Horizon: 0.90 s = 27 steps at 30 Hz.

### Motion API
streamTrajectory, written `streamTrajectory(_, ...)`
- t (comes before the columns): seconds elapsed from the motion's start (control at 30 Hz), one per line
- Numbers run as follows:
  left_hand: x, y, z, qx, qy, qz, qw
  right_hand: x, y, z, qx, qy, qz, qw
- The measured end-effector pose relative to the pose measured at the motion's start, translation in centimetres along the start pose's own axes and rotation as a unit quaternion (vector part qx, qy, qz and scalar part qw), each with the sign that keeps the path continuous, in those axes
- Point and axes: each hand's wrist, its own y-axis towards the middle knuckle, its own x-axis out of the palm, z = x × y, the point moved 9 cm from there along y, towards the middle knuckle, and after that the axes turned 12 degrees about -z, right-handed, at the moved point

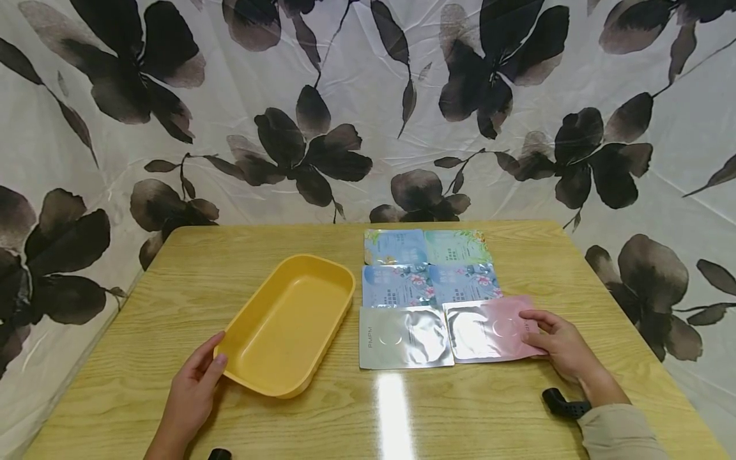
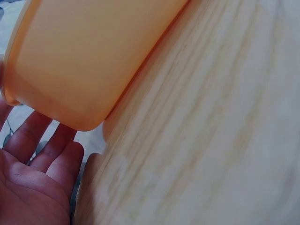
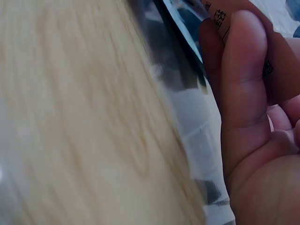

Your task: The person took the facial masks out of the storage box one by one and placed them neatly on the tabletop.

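Note:
My left hand (image 1: pixel 192 383) pinches the near-left corner of a yellow plastic tub (image 1: pixel 287 326), thumb over the rim and fingers outside. In the left wrist view the tub's outer wall (image 2: pixel 89 56) rises above the palm. My right hand (image 1: pixel 558 342) pinches the right edge of a shiny pink sheet-mask packet (image 1: pixel 489 329), whose printed back (image 3: pixel 286 70) shows behind the thumb in the right wrist view. The pink packet's right side looks slightly raised, and its far edge overlaps a blue flowered packet (image 1: pixel 466 281). A silvery-green packet (image 1: pixel 402 338) marked PMPM lies left of it.
Another blue flowered packet (image 1: pixel 397 285) lies left of the first one. Behind them are a light blue packet (image 1: pixel 397 246) and a green one (image 1: pixel 457 246). The wooden table (image 1: pixel 460 409) backs onto a flowered cloth (image 1: pixel 356 76). Black devices (image 1: pixel 566 406) sit by the wrists.

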Motion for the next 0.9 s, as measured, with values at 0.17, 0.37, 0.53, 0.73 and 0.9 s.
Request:
streamTrajectory(0.17,-0.1,0.0,0.0,-0.010,0.017,0.004,0.9998,0.5,0.3,0.1,0.001,0.013,-0.003,1.000)
streamTrajectory(0.37,0.0,0.0,0.0,-0.017,0.013,-0.002,0.9998,0.6,0.5,0.5,0.039,-0.032,0.007,0.999)
streamTrajectory(0.53,0.0,0.0,0.1,-0.015,0.017,-0.002,0.9997,0.8,0.6,0.5,0.067,-0.116,0.009,0.991)
streamTrajectory(0.73,0.0,0.0,-0.1,-0.024,0.032,-0.001,0.9992,1.0,0.7,0.5,0.089,-0.172,-0.005,0.981)
streamTrajectory(0.9,0.0,0.0,-0.1,-0.029,0.031,-0.002,0.9991,1.1,0.8,0.1,0.111,-0.227,-0.013,0.967)
